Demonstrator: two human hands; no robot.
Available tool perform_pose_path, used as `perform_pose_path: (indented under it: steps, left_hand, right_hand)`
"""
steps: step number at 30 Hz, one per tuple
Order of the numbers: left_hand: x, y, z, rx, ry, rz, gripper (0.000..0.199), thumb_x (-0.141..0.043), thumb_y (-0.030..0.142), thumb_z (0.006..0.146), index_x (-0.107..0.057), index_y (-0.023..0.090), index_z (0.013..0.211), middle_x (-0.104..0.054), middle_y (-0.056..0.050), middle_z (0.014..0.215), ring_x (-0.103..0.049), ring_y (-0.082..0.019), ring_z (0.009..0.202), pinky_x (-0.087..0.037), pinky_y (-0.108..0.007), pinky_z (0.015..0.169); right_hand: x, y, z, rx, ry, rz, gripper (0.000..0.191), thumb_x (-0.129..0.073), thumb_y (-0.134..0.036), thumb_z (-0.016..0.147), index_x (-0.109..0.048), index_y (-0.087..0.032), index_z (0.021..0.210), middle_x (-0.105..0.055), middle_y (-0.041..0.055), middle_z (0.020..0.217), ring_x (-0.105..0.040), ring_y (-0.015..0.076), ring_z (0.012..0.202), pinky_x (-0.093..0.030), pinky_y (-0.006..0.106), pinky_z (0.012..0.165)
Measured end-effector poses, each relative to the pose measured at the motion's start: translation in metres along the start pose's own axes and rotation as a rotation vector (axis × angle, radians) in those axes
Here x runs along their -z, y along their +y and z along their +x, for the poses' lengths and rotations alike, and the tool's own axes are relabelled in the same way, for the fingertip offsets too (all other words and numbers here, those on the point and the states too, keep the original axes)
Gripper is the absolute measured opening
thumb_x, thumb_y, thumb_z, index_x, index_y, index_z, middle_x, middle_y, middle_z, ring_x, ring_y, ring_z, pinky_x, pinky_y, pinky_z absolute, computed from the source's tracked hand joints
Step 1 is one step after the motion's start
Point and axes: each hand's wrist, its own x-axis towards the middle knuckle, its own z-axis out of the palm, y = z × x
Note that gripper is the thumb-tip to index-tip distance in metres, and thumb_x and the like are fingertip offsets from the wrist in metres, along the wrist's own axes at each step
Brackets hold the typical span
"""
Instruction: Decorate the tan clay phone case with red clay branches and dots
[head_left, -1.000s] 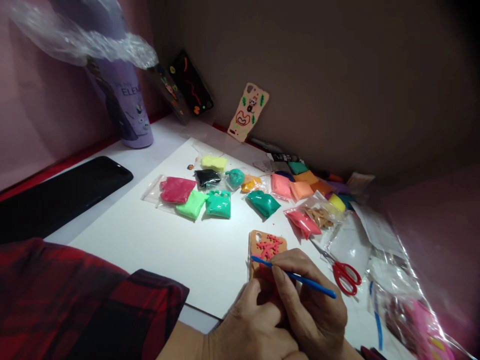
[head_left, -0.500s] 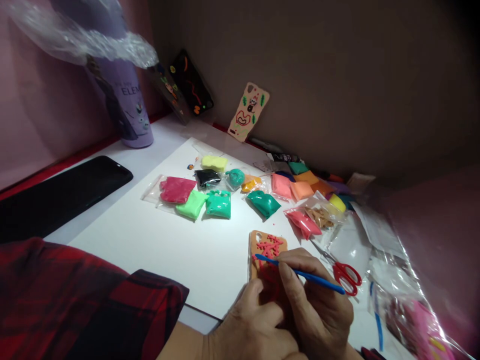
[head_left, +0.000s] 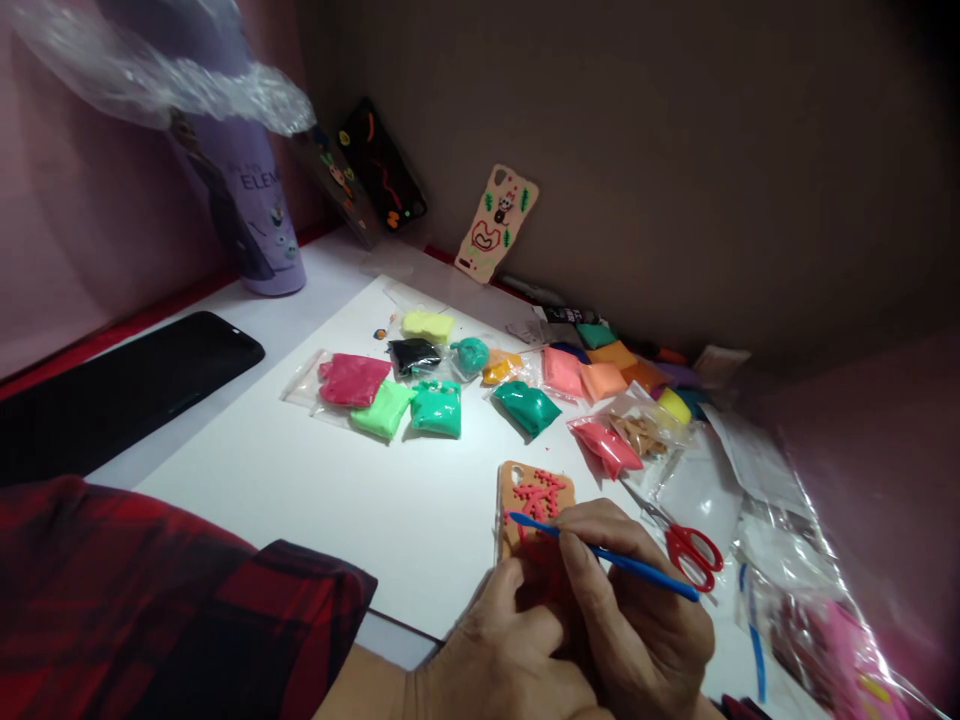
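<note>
A blue modelling tool (head_left: 637, 567) is pinched between the thumb and fingers of my right hand (head_left: 637, 610). Its tip rests at the left part of a tan phone case (head_left: 511, 540) decorated with raised red clay pieces (head_left: 538, 495). My left hand (head_left: 510, 650) is closed around the lower part of the case, and its fingers hide that end. Above the case lie a dark green clay packet (head_left: 527, 408) and a coral red packet (head_left: 609, 448). Red-handled scissors (head_left: 694, 558) lie just right of my right hand.
More clay packets (head_left: 437, 409) lie across the white board (head_left: 300, 500). A black phone (head_left: 135, 385) and a purple bottle (head_left: 262, 210) are at the left. Decorated cases (head_left: 497, 222) lean on the back wall. Plastic bags (head_left: 810, 620) lie at the right.
My right hand and the rear end of the blue tool have shifted slightly right and down. The left hand and the case look almost unmoved.
</note>
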Motion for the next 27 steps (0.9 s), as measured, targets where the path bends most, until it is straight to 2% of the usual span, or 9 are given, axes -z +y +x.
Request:
perform_pose_path:
  steps: [3, 9, 12, 16, 19, 22, 25, 26, 27]
  left_hand:
    - [0.008, 0.001, 0.004, -0.034, 0.006, 0.02, 0.03, -0.05, 0.021, 0.092, -0.058, 0.02, 0.064, -0.059, 0.0, 0.073, -0.048, -0.018, 0.081, -0.038, -0.031, 0.085]
    - [-0.011, -0.005, -0.004, -0.121, 0.112, -0.001, 0.036, -0.043, 0.017, 0.095, -0.054, 0.02, 0.061, -0.048, 0.002, 0.059, -0.045, -0.015, 0.066, -0.04, -0.032, 0.082]
    - [-0.012, -0.007, -0.006, -0.09, 0.172, -0.013, 0.038, -0.044, 0.022, 0.095, -0.053, 0.019, 0.058, -0.046, 0.001, 0.057, -0.045, -0.015, 0.067, -0.041, -0.031, 0.079]
    - [-0.001, -0.004, -0.009, -0.066, 0.045, -0.116, 0.029, -0.048, 0.019, 0.094, -0.059, 0.018, 0.068, -0.055, 0.002, 0.065, -0.05, -0.014, 0.073, -0.042, -0.031, 0.089]
    - [0.0, -0.001, -0.017, 0.055, -0.014, -0.224, 0.016, -0.059, 0.026, 0.089, -0.06, 0.02, 0.075, -0.059, 0.002, 0.065, -0.055, -0.016, 0.086, -0.046, -0.025, 0.079]
    - [-0.003, -0.001, -0.024, 0.07, -0.182, -0.313, 0.017, -0.056, 0.027, 0.091, -0.059, 0.019, 0.076, -0.056, 0.001, 0.059, -0.056, -0.015, 0.077, -0.048, -0.026, 0.074]
    - [0.005, -0.002, -0.018, 0.011, -0.257, -0.362, 0.027, -0.038, 0.022, 0.099, -0.06, 0.017, 0.085, -0.057, -0.002, 0.065, -0.053, -0.012, 0.065, -0.047, -0.023, 0.063]
    - [0.01, -0.003, -0.014, -0.029, -0.274, -0.373, 0.031, -0.032, 0.019, 0.1, -0.06, 0.016, 0.086, -0.056, -0.001, 0.066, -0.049, -0.01, 0.059, -0.046, -0.023, 0.062]
    - [0.015, -0.003, -0.01, -0.072, -0.303, -0.387, 0.028, -0.037, 0.022, 0.099, -0.06, 0.018, 0.085, -0.056, -0.001, 0.067, -0.049, -0.011, 0.061, -0.047, -0.026, 0.069]
  right_hand:
    - [-0.001, -0.001, -0.002, 0.005, 0.115, 0.009, 0.018, -0.054, -0.005, 0.085, -0.064, -0.02, 0.089, -0.063, 0.0027, 0.08, -0.061, 0.0161, 0.077, -0.048, 0.03, 0.065]
    - [-0.005, -0.001, 0.001, 0.058, 0.266, -0.006, 0.015, -0.056, -0.007, 0.084, -0.064, -0.019, 0.089, -0.061, 0.0014, 0.078, -0.06, 0.015, 0.077, -0.048, 0.028, 0.063]
    - [-0.002, -0.005, 0.005, 0.076, 0.317, -0.045, 0.014, -0.055, -0.008, 0.085, -0.063, -0.019, 0.086, -0.062, 0.0012, 0.078, -0.061, 0.0145, 0.075, -0.048, 0.027, 0.062]
    - [0.016, -0.008, 0.007, 0.1, 0.328, -0.115, 0.014, -0.057, -0.008, 0.083, -0.064, -0.018, 0.091, -0.065, 0.0022, 0.083, -0.062, 0.0157, 0.079, -0.05, 0.03, 0.068]
    - [0.037, -0.006, 0.003, 0.112, 0.347, -0.185, 0.016, -0.059, -0.007, 0.082, -0.065, -0.018, 0.092, -0.065, 0.0029, 0.085, -0.063, 0.0157, 0.078, -0.051, 0.031, 0.069]
    - [0.058, -0.001, -0.007, 0.117, 0.329, -0.252, 0.019, -0.059, -0.005, 0.082, -0.065, -0.018, 0.095, -0.065, 0.0033, 0.085, -0.062, 0.0163, 0.079, -0.052, 0.031, 0.069]
    - [0.077, 0.004, -0.018, 0.201, 0.215, -0.437, 0.026, -0.059, 0.0, 0.08, -0.063, -0.017, 0.099, -0.065, 0.005, 0.089, -0.062, 0.0175, 0.085, -0.052, 0.033, 0.074]
    - [0.083, 0.006, -0.021, 0.242, 0.15, -0.513, 0.028, -0.058, 0.002, 0.08, -0.063, -0.017, 0.1, -0.065, 0.0056, 0.089, -0.062, 0.0172, 0.085, -0.051, 0.033, 0.073]
    - [0.088, 0.006, -0.024, 0.282, 0.076, -0.595, 0.028, -0.057, 0.003, 0.08, -0.062, -0.016, 0.101, -0.065, 0.0065, 0.089, -0.062, 0.017, 0.084, -0.051, 0.032, 0.072]
